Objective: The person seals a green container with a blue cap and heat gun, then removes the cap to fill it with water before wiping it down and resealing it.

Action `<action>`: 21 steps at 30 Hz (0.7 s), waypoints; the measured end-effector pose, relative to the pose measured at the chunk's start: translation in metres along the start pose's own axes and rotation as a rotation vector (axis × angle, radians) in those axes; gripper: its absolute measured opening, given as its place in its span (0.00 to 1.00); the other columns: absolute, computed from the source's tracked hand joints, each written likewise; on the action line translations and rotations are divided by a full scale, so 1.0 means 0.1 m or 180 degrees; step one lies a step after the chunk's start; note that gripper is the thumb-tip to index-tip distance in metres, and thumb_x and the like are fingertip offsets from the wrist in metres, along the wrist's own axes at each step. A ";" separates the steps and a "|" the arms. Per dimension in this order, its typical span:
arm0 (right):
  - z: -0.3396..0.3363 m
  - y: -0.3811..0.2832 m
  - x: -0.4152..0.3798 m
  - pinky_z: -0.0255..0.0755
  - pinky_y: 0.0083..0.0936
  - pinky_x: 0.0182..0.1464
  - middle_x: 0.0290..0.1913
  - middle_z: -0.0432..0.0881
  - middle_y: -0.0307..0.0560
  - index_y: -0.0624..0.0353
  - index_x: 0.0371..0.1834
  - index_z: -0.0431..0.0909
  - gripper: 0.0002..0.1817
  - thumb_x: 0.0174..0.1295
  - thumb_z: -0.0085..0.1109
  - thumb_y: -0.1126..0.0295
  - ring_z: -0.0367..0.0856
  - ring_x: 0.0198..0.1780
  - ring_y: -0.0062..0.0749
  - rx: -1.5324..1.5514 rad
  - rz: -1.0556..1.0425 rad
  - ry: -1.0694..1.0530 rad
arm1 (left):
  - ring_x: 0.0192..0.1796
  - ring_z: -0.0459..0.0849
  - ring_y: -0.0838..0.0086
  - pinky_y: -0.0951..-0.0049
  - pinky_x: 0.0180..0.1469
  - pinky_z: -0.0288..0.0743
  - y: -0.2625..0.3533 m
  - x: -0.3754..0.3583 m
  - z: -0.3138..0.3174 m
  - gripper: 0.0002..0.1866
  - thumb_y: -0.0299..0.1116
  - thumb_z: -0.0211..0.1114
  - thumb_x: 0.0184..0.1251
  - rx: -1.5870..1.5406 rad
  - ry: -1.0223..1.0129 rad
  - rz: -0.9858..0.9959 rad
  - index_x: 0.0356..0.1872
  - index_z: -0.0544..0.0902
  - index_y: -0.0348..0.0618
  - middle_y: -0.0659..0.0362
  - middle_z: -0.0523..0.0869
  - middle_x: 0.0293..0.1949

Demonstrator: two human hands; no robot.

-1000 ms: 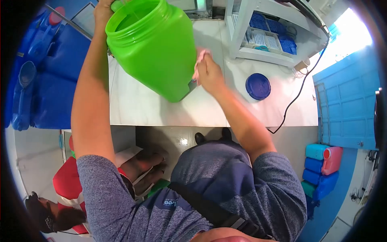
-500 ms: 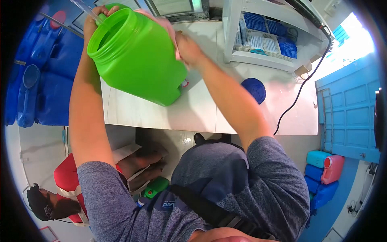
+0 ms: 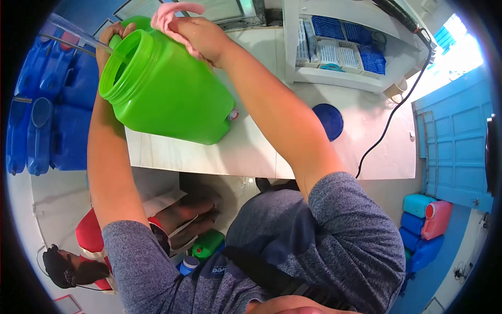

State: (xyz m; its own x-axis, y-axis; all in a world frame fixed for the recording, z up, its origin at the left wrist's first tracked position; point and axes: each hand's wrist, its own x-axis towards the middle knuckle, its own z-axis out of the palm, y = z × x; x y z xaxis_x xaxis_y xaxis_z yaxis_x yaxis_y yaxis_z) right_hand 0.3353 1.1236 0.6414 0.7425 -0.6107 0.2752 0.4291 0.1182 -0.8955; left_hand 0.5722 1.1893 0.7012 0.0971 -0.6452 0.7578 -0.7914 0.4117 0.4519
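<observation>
A large bright green plastic jug (image 3: 172,97) is tilted over the white counter (image 3: 251,144), its wide uncapped mouth facing left. My left hand (image 3: 111,37) is closed around the green handle beside the mouth. In my right hand (image 3: 201,39) is a bunched pink cloth (image 3: 170,21), pressed on the jug's upper side. A clear tube-like strip (image 3: 78,31) slants from the upper left to the mouth. Low on the jug's right end shows a small red-and-white round piece (image 3: 233,114). A round blue lid (image 3: 329,121) lies on the counter, right of my right forearm.
Blue water containers (image 3: 78,131) stand at the left. A white shelf (image 3: 340,78) at the back holds baskets of blue-and-white packets. A black cord (image 3: 389,118) hangs over the counter's right side. Below left, a person (image 3: 91,261) sits near a green container (image 3: 207,244).
The jug has shifted left and slightly down with my left hand. My right hand and the pink cloth have moved up and left along its upper side.
</observation>
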 end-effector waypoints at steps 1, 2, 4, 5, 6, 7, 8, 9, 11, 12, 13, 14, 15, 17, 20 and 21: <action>-0.09 0.13 0.15 0.76 0.30 0.35 0.31 0.83 0.47 0.60 0.42 0.80 0.23 0.73 0.46 0.50 0.84 0.30 0.29 0.0410 0.0295 -0.0091 | 0.29 0.76 0.79 0.73 0.45 0.76 -0.02 0.01 0.00 0.16 0.33 0.73 0.67 -0.0012 0.0006 0.0011 0.25 0.75 0.42 0.64 0.78 0.25; -0.23 0.38 0.26 0.76 0.31 0.40 0.36 0.84 0.46 0.60 0.46 0.80 0.23 0.74 0.48 0.49 0.84 0.37 0.32 -0.0590 -0.0440 -0.0175 | 0.30 0.76 0.79 0.72 0.49 0.76 -0.05 0.02 -0.01 0.16 0.33 0.74 0.67 0.0277 0.0100 0.0219 0.25 0.75 0.42 0.64 0.77 0.25; -0.41 0.85 0.16 0.74 0.33 0.49 0.44 0.85 0.44 0.61 0.53 0.79 0.27 0.74 0.48 0.46 0.82 0.48 0.36 -0.1557 -0.0602 -0.0126 | 0.30 0.76 0.78 0.70 0.53 0.76 -0.04 -0.01 0.01 0.16 0.32 0.74 0.67 0.0554 0.0190 0.0427 0.25 0.75 0.41 0.64 0.77 0.25; -0.45 1.03 0.02 0.73 0.33 0.53 0.46 0.84 0.45 0.63 0.57 0.78 0.29 0.75 0.46 0.45 0.81 0.53 0.37 -0.1516 -0.0048 0.0008 | 0.32 0.77 0.77 0.69 0.55 0.75 0.02 -0.05 0.01 0.16 0.32 0.74 0.67 0.0292 0.0175 0.0107 0.25 0.75 0.41 0.63 0.77 0.25; -0.53 1.34 -0.07 0.73 0.30 0.53 0.47 0.84 0.45 0.63 0.60 0.77 0.31 0.75 0.44 0.43 0.80 0.53 0.35 -0.1260 0.0113 0.0017 | 0.33 0.78 0.76 0.67 0.58 0.74 0.05 -0.04 0.02 0.15 0.32 0.74 0.67 0.0030 0.0163 -0.0202 0.25 0.76 0.41 0.63 0.78 0.25; -0.54 1.49 -0.20 0.73 0.29 0.52 0.45 0.83 0.46 0.63 0.59 0.77 0.32 0.76 0.41 0.43 0.80 0.51 0.34 -0.0652 0.0388 0.0107 | 0.33 0.78 0.76 0.67 0.58 0.74 0.05 -0.01 0.04 0.15 0.32 0.74 0.67 0.0017 0.0169 -0.0178 0.25 0.76 0.41 0.63 0.78 0.25; -0.56 1.64 -0.32 0.73 0.27 0.51 0.44 0.83 0.46 0.62 0.59 0.76 0.32 0.77 0.38 0.43 0.80 0.49 0.32 -0.0041 0.0643 0.0248 | 0.33 0.78 0.76 0.68 0.56 0.75 0.03 0.00 0.06 0.15 0.31 0.73 0.67 0.0288 0.0275 0.0269 0.26 0.76 0.41 0.63 0.78 0.25; -0.52 1.67 -0.53 0.74 0.28 0.49 0.40 0.83 0.47 0.62 0.55 0.77 0.31 0.78 0.36 0.43 0.80 0.46 0.31 0.0921 0.1001 0.0463 | 0.33 0.78 0.76 0.68 0.54 0.75 0.03 0.02 0.09 0.14 0.31 0.73 0.67 0.0560 0.0393 0.0712 0.26 0.76 0.41 0.64 0.78 0.25; -0.44 1.49 -0.94 0.75 0.27 0.45 0.36 0.82 0.46 0.61 0.50 0.76 0.27 0.79 0.36 0.46 0.81 0.40 0.29 0.0525 0.0796 0.0615 | 0.34 0.79 0.76 0.68 0.52 0.76 0.06 0.01 0.09 0.14 0.31 0.73 0.67 0.0493 0.0323 0.0585 0.26 0.77 0.42 0.64 0.78 0.26; -0.34 1.38 -1.09 0.76 0.26 0.42 0.32 0.81 0.45 0.60 0.45 0.75 0.24 0.80 0.37 0.50 0.82 0.35 0.27 0.0149 0.0586 0.0747 | 0.34 0.79 0.76 0.68 0.51 0.76 0.08 0.00 0.06 0.13 0.30 0.74 0.66 0.0447 0.0244 0.0460 0.27 0.77 0.42 0.64 0.78 0.27; -0.18 1.33 -1.18 0.76 0.26 0.42 0.32 0.81 0.45 0.60 0.45 0.75 0.24 0.80 0.37 0.50 0.82 0.35 0.27 0.0147 0.0584 0.0703 | 0.34 0.79 0.76 0.68 0.51 0.76 0.09 -0.02 0.06 0.13 0.30 0.74 0.66 0.0482 0.0270 0.0458 0.27 0.77 0.42 0.64 0.78 0.27; -0.02 1.29 -1.23 0.76 0.28 0.37 0.28 0.81 0.47 0.61 0.40 0.74 0.22 0.80 0.37 0.54 0.82 0.31 0.30 -0.0131 0.0169 0.1149 | 0.43 0.80 0.72 0.67 0.54 0.74 0.09 -0.04 0.08 0.13 0.32 0.74 0.66 0.0297 0.0354 0.0205 0.27 0.78 0.41 0.60 0.82 0.33; 0.10 1.25 -1.23 0.76 0.30 0.32 0.25 0.80 0.49 0.61 0.36 0.73 0.21 0.80 0.37 0.58 0.83 0.26 0.34 -0.0395 -0.0253 0.1581 | 0.53 0.82 0.68 0.66 0.57 0.72 0.09 -0.07 0.08 0.13 0.33 0.74 0.66 0.0120 0.0443 -0.0047 0.28 0.79 0.41 0.56 0.85 0.38; 0.11 1.10 -1.16 0.75 0.30 0.30 0.23 0.80 0.48 0.61 0.36 0.73 0.20 0.79 0.39 0.59 0.82 0.24 0.34 -0.0385 -0.0214 0.1501 | 0.54 0.82 0.66 0.66 0.57 0.72 0.10 -0.11 0.08 0.12 0.33 0.74 0.66 -0.0259 0.0437 -0.0383 0.28 0.79 0.41 0.54 0.85 0.41; 0.33 0.55 -0.96 0.72 0.30 0.24 0.20 0.79 0.47 0.62 0.36 0.74 0.18 0.79 0.42 0.60 0.80 0.19 0.34 -0.0467 -0.0862 0.1308 | 0.55 0.83 0.62 0.65 0.57 0.73 0.07 -0.04 0.07 0.12 0.33 0.74 0.65 0.0268 0.0498 0.0006 0.29 0.80 0.40 0.52 0.86 0.42; 0.41 0.32 -0.88 0.71 0.29 0.23 0.20 0.79 0.46 0.62 0.36 0.74 0.18 0.78 0.43 0.60 0.79 0.18 0.33 -0.0722 -0.1155 0.1241 | 0.56 0.83 0.61 0.65 0.57 0.74 0.10 -0.05 0.07 0.12 0.34 0.75 0.65 0.0223 0.0456 -0.0081 0.28 0.80 0.41 0.52 0.86 0.41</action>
State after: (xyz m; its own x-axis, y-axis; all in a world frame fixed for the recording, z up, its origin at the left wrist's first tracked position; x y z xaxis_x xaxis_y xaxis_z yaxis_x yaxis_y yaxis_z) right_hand 0.3045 1.2133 0.6033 0.3055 -0.8292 0.4680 0.4681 -0.2973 -0.8322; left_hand 0.5598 1.1922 0.6983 0.1989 -0.5543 0.8082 -0.8272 0.3473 0.4417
